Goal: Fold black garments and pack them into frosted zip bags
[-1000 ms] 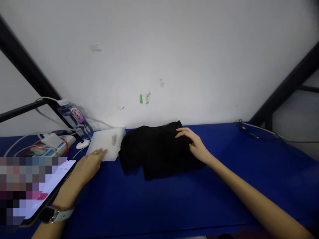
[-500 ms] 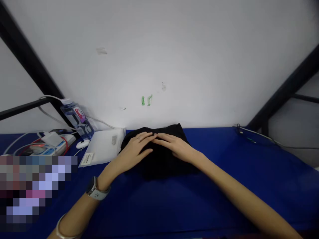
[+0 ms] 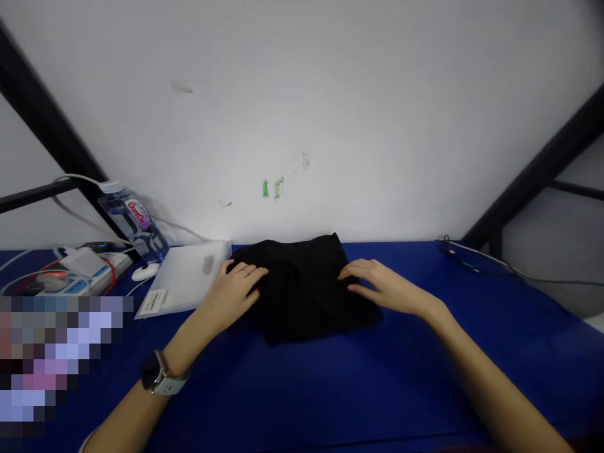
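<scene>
A black cloth item (image 3: 304, 289), folded into a rough rectangle, lies on the blue tabletop (image 3: 302, 390) near the wall; its exact kind cannot be made out. My left hand (image 3: 236, 286) rests on its left side, fingers bent and apart, with a ring on one finger and a watch (image 3: 163, 374) at the wrist. At the cloth's right edge is my right hand (image 3: 375, 284), fingers loosely curved and spread, the tips touching or just above the fabric. Neither hand grips anything.
Left of the cloth lies a translucent white sleeve (image 3: 184, 274) with a label. Beyond it a clear bottle (image 3: 134, 220) leans by a black frame post. A white earphone case (image 3: 145, 272), a power strip (image 3: 80, 277) and cables sit farther left. A thin cable (image 3: 491, 255) runs at the right.
My hands have moved apart from the middle of the black cloth, the left to its left side and the right to its right edge. The view has shifted slightly.
</scene>
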The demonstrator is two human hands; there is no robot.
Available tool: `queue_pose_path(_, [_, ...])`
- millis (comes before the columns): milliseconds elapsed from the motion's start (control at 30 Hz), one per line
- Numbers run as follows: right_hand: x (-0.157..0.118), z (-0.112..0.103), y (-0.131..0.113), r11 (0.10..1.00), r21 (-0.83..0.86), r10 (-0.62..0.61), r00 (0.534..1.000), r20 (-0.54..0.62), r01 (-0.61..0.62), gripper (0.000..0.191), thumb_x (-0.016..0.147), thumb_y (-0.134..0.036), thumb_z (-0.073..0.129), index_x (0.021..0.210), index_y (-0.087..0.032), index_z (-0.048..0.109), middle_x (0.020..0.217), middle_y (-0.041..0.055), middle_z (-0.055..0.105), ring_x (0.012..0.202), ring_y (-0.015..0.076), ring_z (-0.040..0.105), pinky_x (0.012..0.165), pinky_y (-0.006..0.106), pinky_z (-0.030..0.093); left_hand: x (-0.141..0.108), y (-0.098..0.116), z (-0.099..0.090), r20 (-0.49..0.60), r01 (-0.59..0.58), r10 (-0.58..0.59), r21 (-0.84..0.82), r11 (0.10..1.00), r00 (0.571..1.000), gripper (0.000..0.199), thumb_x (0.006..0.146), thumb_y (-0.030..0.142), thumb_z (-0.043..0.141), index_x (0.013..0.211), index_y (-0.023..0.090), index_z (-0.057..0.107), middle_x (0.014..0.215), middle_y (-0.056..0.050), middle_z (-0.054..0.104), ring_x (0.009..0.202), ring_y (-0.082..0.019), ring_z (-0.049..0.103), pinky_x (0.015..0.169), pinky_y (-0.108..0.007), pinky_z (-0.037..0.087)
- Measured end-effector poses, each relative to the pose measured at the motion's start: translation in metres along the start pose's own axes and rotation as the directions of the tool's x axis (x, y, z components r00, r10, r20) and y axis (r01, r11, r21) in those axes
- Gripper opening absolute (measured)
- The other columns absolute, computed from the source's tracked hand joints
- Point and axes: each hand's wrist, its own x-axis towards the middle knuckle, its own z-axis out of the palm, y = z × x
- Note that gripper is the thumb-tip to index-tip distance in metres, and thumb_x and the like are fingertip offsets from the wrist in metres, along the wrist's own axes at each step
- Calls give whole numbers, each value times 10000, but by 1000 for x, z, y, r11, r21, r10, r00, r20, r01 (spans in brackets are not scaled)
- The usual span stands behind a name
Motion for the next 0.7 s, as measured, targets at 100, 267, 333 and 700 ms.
queue_pose_path(100, [-2,4,-12,1000,0,-4,998,63,4,420,783,-444,665,1154,-266,585,1195,70,607,1094,283,565,932,452,419,-6,-15,-6,-8,141,-141,114,983,990,514,798,72,388,1264,216,548,1112,-87,683,1042,-290,605,964,-516,374])
queue_pose_path(267, [-5,7,-11,998,-3,64,991,120,-64,390,721,-375,720,1071,-252,597,1105,54,627,989,265,593,870,413,437,-7,-35,-22,-52,271,-267,75,960,962,527,787,44,331,1205,217,600,1144,-93,671,1041,-293,607,869,-459,456])
queue_pose_path(333, [-7,4,-7,996,44,73,987,145,-80,369,730,-348,712,1066,-248,598,1080,46,638,953,247,600,824,374,454,-1,-27,-27,-109,222,-222,-9,975,969,449,843,98,346,1193,209,604,1169,-87,661,1084,-279,585,918,-456,447])
queue_pose_path(700, [-4,-9,2,980,197,-20,999,-27,25,269,920,-390,505,1035,-225,684,1094,58,671,993,209,622,912,372,468,55,33,-6,54,-375,374,2,927,926,287,923,103,401,1003,227,646,1000,-39,700,1124,-223,544,1114,-614,117])
